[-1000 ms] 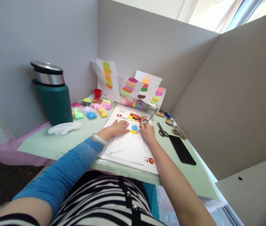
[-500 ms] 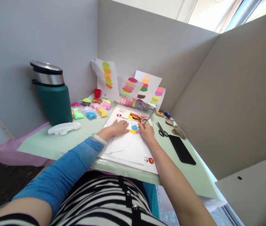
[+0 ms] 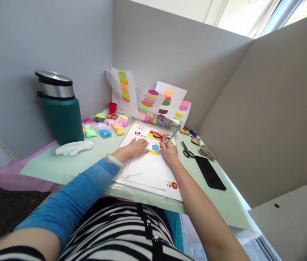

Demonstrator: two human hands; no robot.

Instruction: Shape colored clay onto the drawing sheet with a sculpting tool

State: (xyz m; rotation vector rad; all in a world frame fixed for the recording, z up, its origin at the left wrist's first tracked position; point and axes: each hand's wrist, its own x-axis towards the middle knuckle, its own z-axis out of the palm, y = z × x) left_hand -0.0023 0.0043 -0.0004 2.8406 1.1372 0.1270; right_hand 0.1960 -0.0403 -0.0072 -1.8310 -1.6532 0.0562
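My right hand (image 3: 170,153) is closed around a metal fork (image 3: 173,133), its tines down at a yellow patch (image 3: 154,152) on a white sheet of paper (image 3: 146,174). Just above the yellow patch is a blue patch (image 3: 155,147). Flat on the left part of the sheet rests my left hand (image 3: 137,148), fingers stretched out and holding nothing. A thin curved pencil line crosses the paper below. Under the sheet lies a larger white pad (image 3: 173,194) with a coloured picture (image 3: 159,135) at its top.
A green bottle (image 3: 61,117) and a white cloth-like piece (image 3: 74,148) stand left, near bagged coloured clay (image 3: 105,133) and a red cup (image 3: 112,107). Painted sheets (image 3: 130,101) lean at the back. Scissors (image 3: 186,150) and a black phone (image 3: 210,173) lie right.
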